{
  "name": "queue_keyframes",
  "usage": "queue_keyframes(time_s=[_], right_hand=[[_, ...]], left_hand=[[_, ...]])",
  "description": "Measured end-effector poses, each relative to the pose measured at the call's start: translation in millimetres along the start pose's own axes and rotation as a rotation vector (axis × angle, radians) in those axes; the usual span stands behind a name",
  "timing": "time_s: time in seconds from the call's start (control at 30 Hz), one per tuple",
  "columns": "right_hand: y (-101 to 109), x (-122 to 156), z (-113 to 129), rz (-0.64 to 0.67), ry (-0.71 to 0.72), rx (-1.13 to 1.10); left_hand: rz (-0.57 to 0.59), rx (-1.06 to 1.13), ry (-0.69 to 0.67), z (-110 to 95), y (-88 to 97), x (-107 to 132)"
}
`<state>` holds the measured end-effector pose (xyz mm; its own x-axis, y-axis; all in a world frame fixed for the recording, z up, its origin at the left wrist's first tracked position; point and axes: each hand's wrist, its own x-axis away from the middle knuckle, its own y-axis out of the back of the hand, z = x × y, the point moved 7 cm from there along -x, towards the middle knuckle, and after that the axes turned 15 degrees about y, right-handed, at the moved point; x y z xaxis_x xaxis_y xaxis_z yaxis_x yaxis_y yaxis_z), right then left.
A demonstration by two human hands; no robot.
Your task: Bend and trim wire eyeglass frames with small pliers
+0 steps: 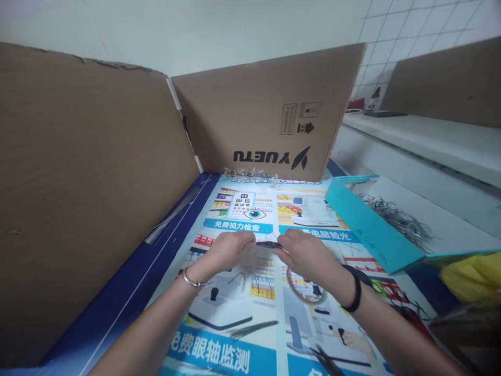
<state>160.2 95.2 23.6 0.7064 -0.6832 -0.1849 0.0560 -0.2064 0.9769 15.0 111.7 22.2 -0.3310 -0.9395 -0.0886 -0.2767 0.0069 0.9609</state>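
Note:
My left hand (229, 250) and my right hand (303, 253) meet over a printed poster (242, 344) on the table. Both are closed in a pinch on a thin dark piece (268, 244), seemingly a spectacle temple or small metal part, held level between them. A silver bangle sits on my left wrist and a black band on my right. Under my right hand lies a roll of clear tape (305, 287). A few thin wire-like pieces (245, 277) lie on the poster below my left hand.
Brown cardboard walls stand at the left (78, 198) and back (270, 115). A teal tray (376, 230) at the right holds several metal wire parts (399, 219). Something yellow (473, 274) lies beside it. Small clear pieces (250, 173) lie along the back wall.

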Motion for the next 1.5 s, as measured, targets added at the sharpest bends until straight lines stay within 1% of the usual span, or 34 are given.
queue_keyframes(time_s=[0.13,0.33,0.5,0.63,0.77,0.9,1.1,1.27,1.5], right_hand=[[-4,1,-2,0.023,-0.005,0.006],[-9,2,-3,0.044,-0.012,-0.008],[-4,3,-5,0.054,-0.015,-0.017],[1,2,-3,0.017,-0.005,-0.016],[1,0,0,0.004,-0.011,0.0],[-2,-1,-2,-0.02,-0.036,-0.021],[-8,1,-9,-0.043,-0.11,-0.103],[-8,1,-8,-0.045,-0.12,-0.125],[-6,0,-5,-0.075,-0.156,-0.059]], left_hand=[[-0.002,-0.043,0.007,0,0.7,0],[0.0,0.034,0.032,4,4.2,-2],[0.013,-0.007,0.056,6,2.0,-2],[-0.003,-0.028,0.063,4,2.4,-1],[0.003,-0.001,0.056,2,1.7,-1],[0.011,0.085,0.08,5,1.4,-3],[-0.036,0.288,0.128,10,4.6,-5],[-0.054,0.381,0.152,10,3.6,-6],[-0.07,0.493,0.235,13,-3.6,-6]])
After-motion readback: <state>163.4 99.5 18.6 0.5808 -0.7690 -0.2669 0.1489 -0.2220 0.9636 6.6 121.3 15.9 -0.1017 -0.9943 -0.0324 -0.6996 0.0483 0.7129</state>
